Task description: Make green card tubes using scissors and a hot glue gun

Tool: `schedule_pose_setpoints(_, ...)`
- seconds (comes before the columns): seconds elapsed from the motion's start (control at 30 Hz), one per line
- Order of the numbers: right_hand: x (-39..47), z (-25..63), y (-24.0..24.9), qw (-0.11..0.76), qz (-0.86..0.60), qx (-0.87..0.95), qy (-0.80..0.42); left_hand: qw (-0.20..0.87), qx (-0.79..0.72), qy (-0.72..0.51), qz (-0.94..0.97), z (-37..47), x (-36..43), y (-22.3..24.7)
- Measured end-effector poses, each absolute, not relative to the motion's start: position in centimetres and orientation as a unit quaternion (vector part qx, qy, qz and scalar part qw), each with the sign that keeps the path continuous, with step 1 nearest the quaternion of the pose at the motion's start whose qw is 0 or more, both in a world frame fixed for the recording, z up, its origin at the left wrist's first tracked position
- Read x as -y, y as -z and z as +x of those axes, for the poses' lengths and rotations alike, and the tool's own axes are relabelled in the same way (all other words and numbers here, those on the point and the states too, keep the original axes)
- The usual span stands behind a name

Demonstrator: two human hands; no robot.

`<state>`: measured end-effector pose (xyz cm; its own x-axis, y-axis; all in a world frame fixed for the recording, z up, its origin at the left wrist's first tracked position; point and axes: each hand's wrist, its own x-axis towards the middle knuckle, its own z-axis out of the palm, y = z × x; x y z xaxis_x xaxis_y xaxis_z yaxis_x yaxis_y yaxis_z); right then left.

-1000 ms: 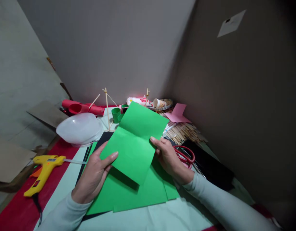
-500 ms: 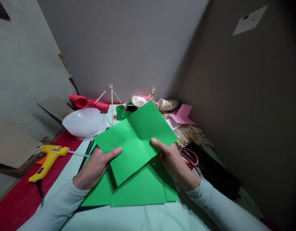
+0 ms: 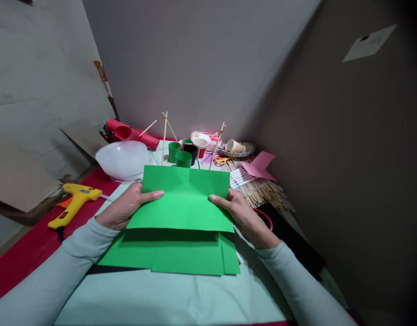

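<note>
A creased sheet of green paper [image 3: 186, 203] is held up between my two hands, above the table. My left hand [image 3: 132, 203] pinches its left edge, thumb on top and fingers hidden beneath. On the opposite edge my right hand [image 3: 237, 213] grips in the same way. Fold lines cross near the middle of the sheet, and its far half tilts upward. Under it lie more green sheets [image 3: 184, 260], overlapping, with a strip of black showing at their lower left.
To the left lie a yellow glue gun [image 3: 74, 203] and a translucent white bowl [image 3: 122, 158]. Green cups [image 3: 183, 159] and tied stick frames [image 3: 164, 138] stand behind. Rightward are wooden sticks [image 3: 267, 194], folded pink paper [image 3: 261, 165], red-handled scissors [image 3: 266, 219] and a black sheet [image 3: 290, 240].
Both hands have turned the green sheet from a slanted position to square with me. Its far half now tilts up along the crease. The camera view has shifted slightly.
</note>
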<state>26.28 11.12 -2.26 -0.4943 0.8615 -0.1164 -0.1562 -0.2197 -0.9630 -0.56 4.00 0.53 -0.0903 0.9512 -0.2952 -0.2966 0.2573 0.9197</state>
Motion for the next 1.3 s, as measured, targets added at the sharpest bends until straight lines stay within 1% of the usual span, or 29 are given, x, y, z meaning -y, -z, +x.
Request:
schedule_pose_setpoints(0.33, -11.2, 25.9, 2.2, 0.377, -0.322, 0.470, -0.730, 0.610, -0.497, -0.550, 0.280, -1.5, -4.3, -0.8)
schedule_pose_setpoints(0.6, -11.0, 26.1, 1.9, 0.395, -0.335, 0.453, -0.726, 0.656, -0.489, -0.513, 0.259, -1.0, -4.0, -0.6)
schedule_pose_setpoints(0.87, -10.2, 26.4, 1.4, 0.334, -0.334, 0.470, -0.746, 0.675, -0.461, -0.501, 0.285, -1.1, -3.9, -0.3)
schedule_pose_setpoints(1.03, -10.3, 26.6, 1.2, 0.332, -0.324, 0.482, -0.744, 0.677, -0.465, -0.486, 0.298, -1.3, -3.6, -0.1)
schedule_pose_setpoints(1.13, -10.3, 26.6, 1.1, 0.322, -0.311, 0.488, -0.749, 0.674, -0.461, -0.498, 0.292, -1.1, -3.5, -0.2)
schedule_pose_setpoints(1.3, -10.2, 26.6, 1.1, 0.323, -0.297, 0.493, -0.752, 0.639, -0.496, -0.508, 0.296, -1.2, -3.9, -0.6)
